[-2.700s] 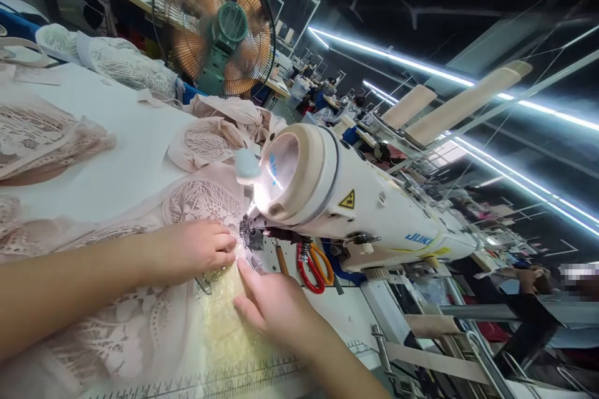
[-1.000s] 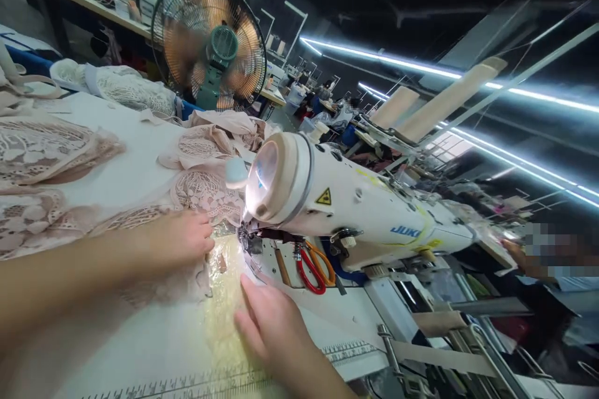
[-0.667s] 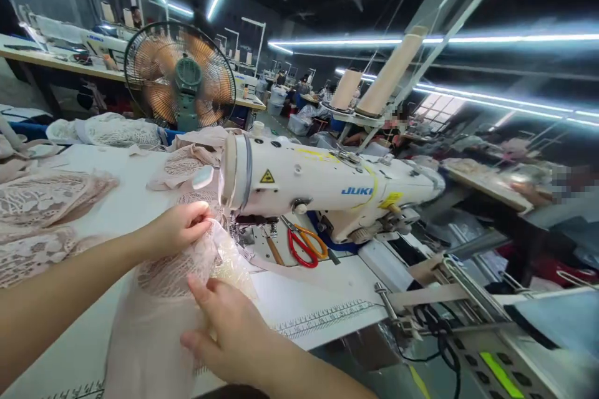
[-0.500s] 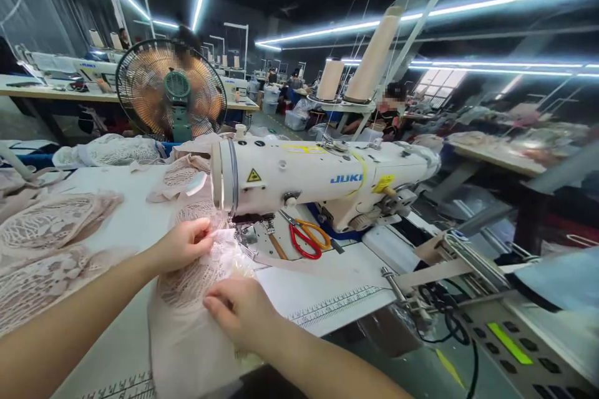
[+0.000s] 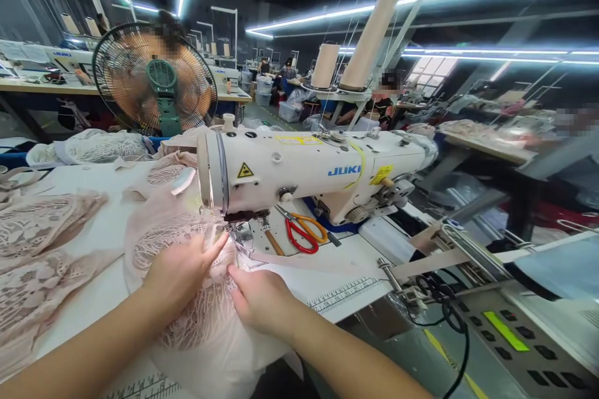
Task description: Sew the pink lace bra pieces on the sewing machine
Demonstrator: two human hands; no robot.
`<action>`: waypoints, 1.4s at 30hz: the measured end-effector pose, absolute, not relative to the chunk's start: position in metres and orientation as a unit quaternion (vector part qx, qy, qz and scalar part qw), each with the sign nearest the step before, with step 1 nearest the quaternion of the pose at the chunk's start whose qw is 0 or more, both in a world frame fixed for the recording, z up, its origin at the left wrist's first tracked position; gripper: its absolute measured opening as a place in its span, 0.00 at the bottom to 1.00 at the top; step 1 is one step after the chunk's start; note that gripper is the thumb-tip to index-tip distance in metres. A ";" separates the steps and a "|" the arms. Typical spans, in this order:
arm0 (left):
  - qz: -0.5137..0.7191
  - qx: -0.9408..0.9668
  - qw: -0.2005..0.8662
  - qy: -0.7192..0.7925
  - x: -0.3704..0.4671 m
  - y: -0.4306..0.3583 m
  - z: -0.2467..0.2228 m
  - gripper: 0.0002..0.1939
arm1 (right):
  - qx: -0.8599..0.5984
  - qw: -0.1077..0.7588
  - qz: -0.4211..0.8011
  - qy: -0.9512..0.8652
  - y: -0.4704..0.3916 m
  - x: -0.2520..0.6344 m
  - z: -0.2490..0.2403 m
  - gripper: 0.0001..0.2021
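Note:
A beige lace garment piece (image 5: 187,324) lies under the head of the white sewing machine (image 5: 299,171) and drapes over the table's front edge. My left hand (image 5: 175,271) rests on the lace, thumb and forefinger stretched out and spread, their tips just in front of the needle area. To the right of it, my right hand (image 5: 264,302) pinches the garment's right edge between thumb and fingers. A narrow beige elastic band (image 5: 304,265) runs from the needle area towards the metal feeder (image 5: 393,274) on the right. The needle tip is hard to make out.
Scissors with red and orange handles (image 5: 304,234) lie beside the machine bed. More lace pieces (image 5: 42,224) are spread at the left. A large fan (image 5: 156,78) stands behind the table. Thread cones (image 5: 372,37) rise behind the machine. A control panel (image 5: 505,330) sits at lower right.
The lace has moved farther under the machine head. My left hand has gone from pinching it to lying on it with fingers spread. My right hand has moved up towards the needle.

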State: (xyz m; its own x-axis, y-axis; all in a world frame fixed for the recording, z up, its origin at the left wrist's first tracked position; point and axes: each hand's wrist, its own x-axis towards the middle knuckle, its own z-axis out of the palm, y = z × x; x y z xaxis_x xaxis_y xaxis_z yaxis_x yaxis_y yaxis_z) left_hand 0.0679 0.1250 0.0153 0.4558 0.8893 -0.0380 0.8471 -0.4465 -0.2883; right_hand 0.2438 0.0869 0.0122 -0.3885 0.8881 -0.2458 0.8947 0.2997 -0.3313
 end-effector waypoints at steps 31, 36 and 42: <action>0.013 -0.869 0.023 -0.495 0.056 0.137 -0.005 0.25 | 0.542 0.015 -0.218 0.811 0.090 0.251 0.009 0.29; 0.110 -0.853 0.109 -0.498 0.073 0.129 0.001 0.31 | 0.536 0.041 -0.200 0.819 0.096 0.251 0.013 0.29; 0.092 -0.853 0.061 -0.510 0.080 0.142 0.004 0.22 | 0.539 0.061 -0.160 0.825 0.106 0.255 0.015 0.26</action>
